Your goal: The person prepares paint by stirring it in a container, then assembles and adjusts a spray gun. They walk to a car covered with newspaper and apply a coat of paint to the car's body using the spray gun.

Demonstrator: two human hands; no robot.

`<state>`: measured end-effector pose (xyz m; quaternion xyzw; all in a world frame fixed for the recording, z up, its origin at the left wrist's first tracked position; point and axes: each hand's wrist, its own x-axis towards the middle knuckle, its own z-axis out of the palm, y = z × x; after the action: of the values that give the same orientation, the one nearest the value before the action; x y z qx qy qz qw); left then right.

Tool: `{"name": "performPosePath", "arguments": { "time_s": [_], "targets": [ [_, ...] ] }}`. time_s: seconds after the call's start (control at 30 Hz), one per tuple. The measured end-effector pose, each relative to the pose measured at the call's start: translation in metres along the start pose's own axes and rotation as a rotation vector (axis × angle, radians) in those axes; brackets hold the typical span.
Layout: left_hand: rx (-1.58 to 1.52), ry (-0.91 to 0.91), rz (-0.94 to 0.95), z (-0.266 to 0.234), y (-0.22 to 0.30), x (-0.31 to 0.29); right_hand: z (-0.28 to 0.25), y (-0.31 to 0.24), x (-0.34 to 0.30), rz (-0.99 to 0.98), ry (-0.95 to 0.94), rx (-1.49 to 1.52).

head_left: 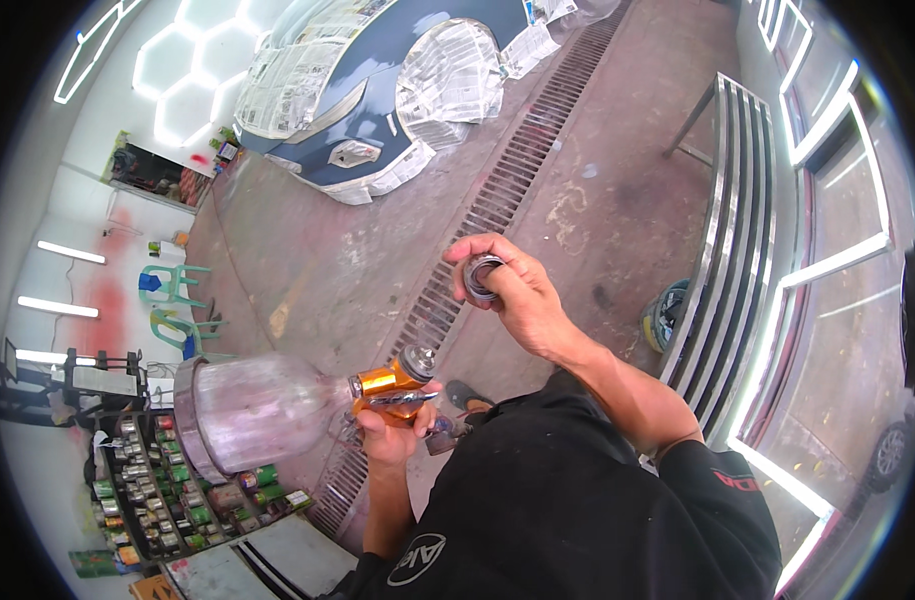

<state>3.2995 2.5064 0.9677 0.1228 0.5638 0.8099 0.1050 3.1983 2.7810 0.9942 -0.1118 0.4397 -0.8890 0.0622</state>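
Note:
My left hand (395, 435) is closed around a spray gun (380, 381) with an orange and silver body. A large, cloudy, pinkish paint cup (267, 410) is joined to the gun and lies sideways, its wide end to the left. The gun's silver front end (417, 362) points up and away from me, apart from my right hand. Further up and to the right, my right hand (525, 305) pinches a small ring-shaped metal cap (471, 281) between thumb and fingers. The ring's round opening shows; part of its outside is hidden by the fingers.
A blue-grey car body (372, 70) masked with newspaper stands ahead. A floor grate (507, 180) runs diagonally beneath my hands. At the right stands a slatted metal bench (742, 200) beside a bucket (665, 315). Shelves of paint cans (152, 490) and green chairs (182, 285) are at the left.

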Motion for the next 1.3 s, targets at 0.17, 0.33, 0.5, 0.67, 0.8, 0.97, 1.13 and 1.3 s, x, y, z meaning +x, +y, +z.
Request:
{"name": "performPosePath", "arguments": {
  "time_s": [0.17, 0.33, 0.5, 0.67, 0.8, 0.97, 1.13, 1.3],
  "targets": [
    [-0.005, 0.003, -0.013, 0.004, 0.001, 0.002, 0.005, 0.006, 0.001, -0.089, 0.111, -0.106],
    [0.015, -0.008, -0.014, 0.008, 0.000, 0.006, -0.005, 0.012, 0.003, -0.168, 0.192, -0.111],
    [0.050, 0.013, 0.006, 0.012, 0.001, 0.010, 0.001, 0.003, 0.004, -0.075, 0.284, 0.085],
    [0.140, 0.179, 0.180, 0.029, 0.002, 0.028, 0.003, -0.001, 0.010, -0.012, 0.268, -0.186],
    [0.264, 0.445, 0.075, 0.063, 0.018, 0.065, 0.003, 0.006, 0.009, 0.079, 0.244, -0.196],
    [0.388, 0.448, 0.075, 0.082, 0.015, 0.095, 0.009, 0.021, 0.007, 0.159, 0.166, -0.110],
    [0.389, 0.369, 0.039, 0.080, 0.000, 0.105, 0.031, 0.020, 0.003, 0.029, 0.199, -0.024],
    [0.414, 0.310, 0.011, 0.086, 0.007, 0.111, 0.008, 0.015, 0.006, 0.090, 0.141, -0.209]
  ]
}}
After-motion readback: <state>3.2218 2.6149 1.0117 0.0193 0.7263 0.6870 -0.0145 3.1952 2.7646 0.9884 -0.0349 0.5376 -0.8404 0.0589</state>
